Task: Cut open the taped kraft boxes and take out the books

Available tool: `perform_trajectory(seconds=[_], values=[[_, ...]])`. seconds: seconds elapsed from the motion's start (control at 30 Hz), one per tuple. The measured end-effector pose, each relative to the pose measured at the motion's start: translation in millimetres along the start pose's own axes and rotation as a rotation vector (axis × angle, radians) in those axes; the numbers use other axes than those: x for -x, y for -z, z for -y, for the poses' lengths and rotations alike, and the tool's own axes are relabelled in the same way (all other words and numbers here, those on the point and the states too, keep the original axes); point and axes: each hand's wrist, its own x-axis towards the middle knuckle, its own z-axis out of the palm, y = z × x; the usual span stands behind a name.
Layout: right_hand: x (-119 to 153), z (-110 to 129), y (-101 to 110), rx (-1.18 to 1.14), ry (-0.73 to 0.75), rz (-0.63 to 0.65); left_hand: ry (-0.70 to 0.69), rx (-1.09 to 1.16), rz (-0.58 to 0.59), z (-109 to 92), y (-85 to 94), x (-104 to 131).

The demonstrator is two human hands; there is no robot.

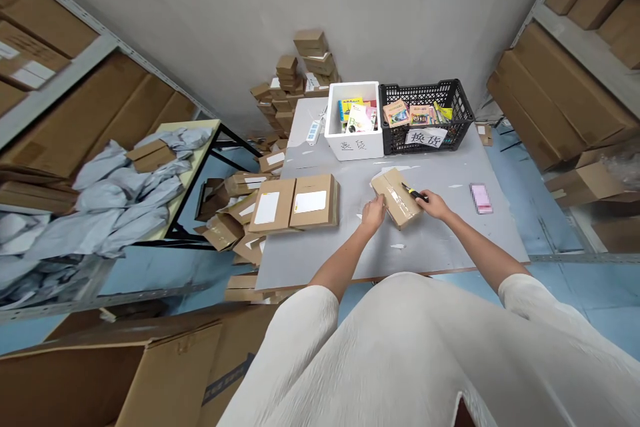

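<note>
Carton, one, brown cardboard: the taped box (393, 190) lay on the grey tabletop (310, 263) in front of you, set at a slant, with clear tape along its upper face. Left hand (374, 212), yours: grip closed about the box's left edge, toward you. Cutter, one, yellow and black: the utility knife (417, 195) sat clasped in the grip of your right hand (435, 204), its tip over the box's top, near the tape; whether it touched, you could not tell. To your left: two cardboard boxes (313, 203) side by side, each with a white label. Beyond the carton: a white bin (354, 148) and, just beside it, a black crate (425, 93), both holding books (362, 119). To your right, apart: a pink rectangular item (481, 199), detail blurred.
</note>
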Motion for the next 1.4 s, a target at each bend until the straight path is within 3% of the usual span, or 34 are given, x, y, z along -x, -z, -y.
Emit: perform_trajectory(seconds=[0.23, 0.37, 0.53, 0.63, 0.8, 0.9, 1.03, 1.13, 1.23, 1.4], values=[[18, -8, -31, -0.432, -0.077, 0.080, 0.093, 0.038, -0.040, -18, 6.7, -8], [12, -13, -24, -0.445, -0.109, -0.035, 0.104, 0.023, -0.068, -47, -3.1, -10], [9, -22, -9, -0.353, -0.126, -0.131, 0.130, 0.018, 0.027, -71, -16.5, -16], [9, -26, -5, -0.350, -0.139, -0.155, 0.077, -0.022, 0.091, -66, -16.0, -20], [5, -22, -5, -0.419, -0.135, -0.182, -0.222, -0.090, 0.259, -33, 1.2, -20], [7, -14, -7, -0.525, -0.190, -0.115, -0.262, -0.148, 0.214, -20, 11.5, -16], [16, -4, -12, -0.710, -0.253, 0.032, -0.336, -0.163, 0.146, -25, 13.2, -7], [22, -4, -9, -0.662, -0.237, 0.111, -0.392, -0.155, 0.155, -33, 9.4, -3], [27, -13, 5, -0.500, -0.203, 0.121, -0.400, -0.150, 0.158, -37, 7.6, -4], [34, -34, 39, -0.380, -0.155, 0.255, -0.379, -0.130, 0.179, -37, 10.0, -8]])
